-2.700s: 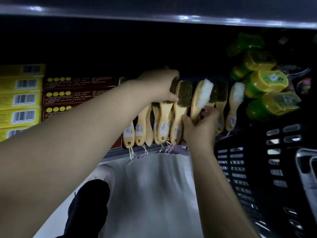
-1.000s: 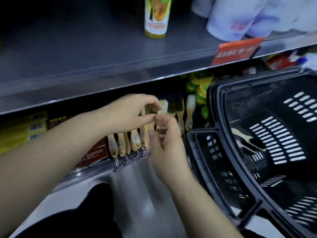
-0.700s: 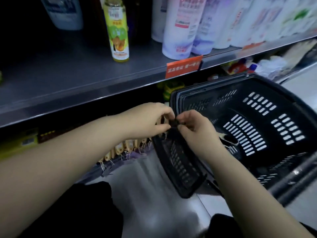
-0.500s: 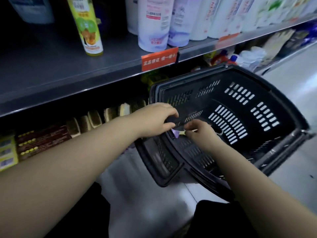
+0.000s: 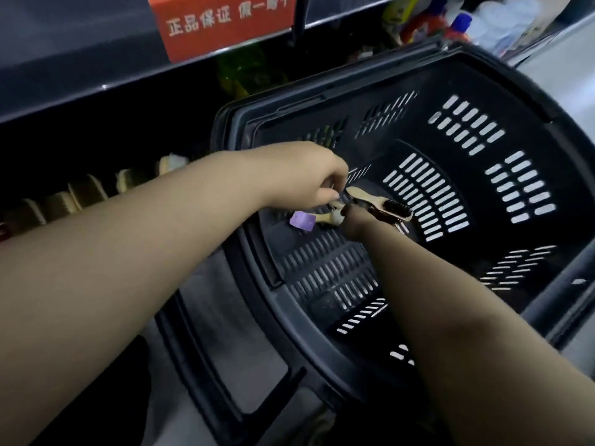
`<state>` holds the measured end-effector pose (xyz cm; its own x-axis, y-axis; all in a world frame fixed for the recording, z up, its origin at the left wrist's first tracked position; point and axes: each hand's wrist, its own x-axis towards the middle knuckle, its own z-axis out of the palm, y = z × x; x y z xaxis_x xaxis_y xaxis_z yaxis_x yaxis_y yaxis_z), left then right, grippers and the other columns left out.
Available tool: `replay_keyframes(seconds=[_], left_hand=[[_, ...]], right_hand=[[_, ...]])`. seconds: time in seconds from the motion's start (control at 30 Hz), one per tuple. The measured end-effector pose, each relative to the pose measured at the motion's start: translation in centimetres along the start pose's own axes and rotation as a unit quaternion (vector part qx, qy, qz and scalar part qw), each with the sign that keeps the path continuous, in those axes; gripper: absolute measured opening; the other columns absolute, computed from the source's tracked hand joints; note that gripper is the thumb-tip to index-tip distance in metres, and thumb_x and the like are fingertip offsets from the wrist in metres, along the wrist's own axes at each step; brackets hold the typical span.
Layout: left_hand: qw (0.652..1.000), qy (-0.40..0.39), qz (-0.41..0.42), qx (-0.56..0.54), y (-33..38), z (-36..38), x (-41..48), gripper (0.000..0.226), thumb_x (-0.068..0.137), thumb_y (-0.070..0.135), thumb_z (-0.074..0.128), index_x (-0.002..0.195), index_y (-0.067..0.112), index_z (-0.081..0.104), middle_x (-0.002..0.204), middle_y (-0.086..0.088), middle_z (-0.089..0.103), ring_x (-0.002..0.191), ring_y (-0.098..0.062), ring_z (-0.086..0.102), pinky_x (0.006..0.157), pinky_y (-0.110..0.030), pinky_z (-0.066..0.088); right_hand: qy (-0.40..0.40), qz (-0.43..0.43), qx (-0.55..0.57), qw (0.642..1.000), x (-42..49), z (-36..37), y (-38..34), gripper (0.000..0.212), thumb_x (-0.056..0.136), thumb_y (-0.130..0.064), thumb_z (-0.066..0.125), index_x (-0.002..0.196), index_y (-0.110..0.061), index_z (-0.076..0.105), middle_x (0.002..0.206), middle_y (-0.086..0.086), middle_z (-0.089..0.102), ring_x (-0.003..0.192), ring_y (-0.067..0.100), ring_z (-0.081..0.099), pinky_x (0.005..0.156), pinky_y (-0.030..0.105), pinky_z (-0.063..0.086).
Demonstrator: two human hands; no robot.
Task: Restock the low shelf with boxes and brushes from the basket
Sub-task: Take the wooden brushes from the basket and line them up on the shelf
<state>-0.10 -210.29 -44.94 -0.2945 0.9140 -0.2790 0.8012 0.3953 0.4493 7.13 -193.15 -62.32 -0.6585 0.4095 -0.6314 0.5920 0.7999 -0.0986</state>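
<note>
With shelved brushes [image 5: 87, 193] lining the left, I'm pinching a tagged brush [image 5: 323, 217] in my left fingers [image 5: 331, 195], and I cannot tell what my right fingers [image 5: 353, 215] are doing, while a dark-bristled brush [image 5: 386, 207] is waiting in the basket [image 5: 322, 103].

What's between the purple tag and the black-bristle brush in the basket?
In the head view, a pale wooden handle and the right hand fill that stretch.

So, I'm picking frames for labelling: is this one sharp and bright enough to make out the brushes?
Head view: dim, the shelved brushes faint in a near-black recess; head view's wide angle bows the basket rim; the dark-bristled brush is readable though slightly soft; the orange sign is legible.
</note>
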Motion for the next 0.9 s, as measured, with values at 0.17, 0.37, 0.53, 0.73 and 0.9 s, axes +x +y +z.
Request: replay_keyframes(seconds=[0.17,0.37,0.53,0.73,0.9], left_hand=[[0.998,-0.044,-0.009,-0.045,-1.3,1.0,2.5,0.014,0.092,0.027,0.053,0.104,0.026,0.059,0.097,0.008,0.065,0.086,-0.01,0.057,0.073,-0.027,0.045],[0.991,-0.112,-0.063,-0.046,-1.8,1.6,3.6,0.022,0.096,0.02,0.046,0.112,0.028,0.058,0.106,0.01,0.06,0.095,-0.011,0.057,0.081,-0.027,0.047],[0.987,-0.114,-0.11,-0.021,-1.8,1.9,4.1,0.037,0.092,0.007,0.051,0.125,0.024,0.05,0.119,0.004,0.057,0.105,-0.017,0.056,0.091,-0.037,0.047],[0.979,-0.121,-0.101,-0.13,-1.2,0.9,3.8,0.041,0.095,0.018,0.052,0.134,0.025,0.043,0.131,0.006,0.055,0.112,-0.01,0.055,0.091,-0.024,0.045],[0.932,-0.168,-0.156,-0.279,-0.7,1.0,3.5,0.021,0.099,0.018,0.042,0.109,0.008,0.058,0.091,-0.003,0.069,0.067,-0.007,0.062,0.063,-0.023,0.052]], right_hand=[[0.003,-0.006,-0.114,0.993,4.7,4.4,0.9,0.062,0.093,-0.02,0.045,0.148,-0.013,0.018,0.151,0.015,0.02,0.136,0.036,0.026,0.109,0.043,0.026],[-0.033,0.004,-0.23,0.973,6.1,5.7,3.0,0.052,0.095,-0.037,0.042,0.142,-0.015,0.038,0.15,0.014,0.025,0.138,0.033,0.023,0.111,0.045,0.023],[-0.326,-0.045,0.074,0.941,3.6,-1.4,3.3,0.037,0.086,-0.021,0.059,0.117,-0.001,0.058,0.107,0.017,0.064,0.081,0.022,0.062,0.069,0.029,0.053],[-0.441,-0.186,0.263,0.838,-2.5,-10.6,1.4,0.035,0.069,-0.035,0.055,0.094,-0.01,0.059,0.079,0.002,0.07,0.07,0.014,0.062,0.061,0.021,0.048],[-0.424,-0.222,0.381,0.791,-3.1,-11.5,2.2,0.028,0.079,-0.028,0.057,0.104,-0.018,0.066,0.088,0.008,0.072,0.068,0.012,0.065,0.057,0.018,0.052]])
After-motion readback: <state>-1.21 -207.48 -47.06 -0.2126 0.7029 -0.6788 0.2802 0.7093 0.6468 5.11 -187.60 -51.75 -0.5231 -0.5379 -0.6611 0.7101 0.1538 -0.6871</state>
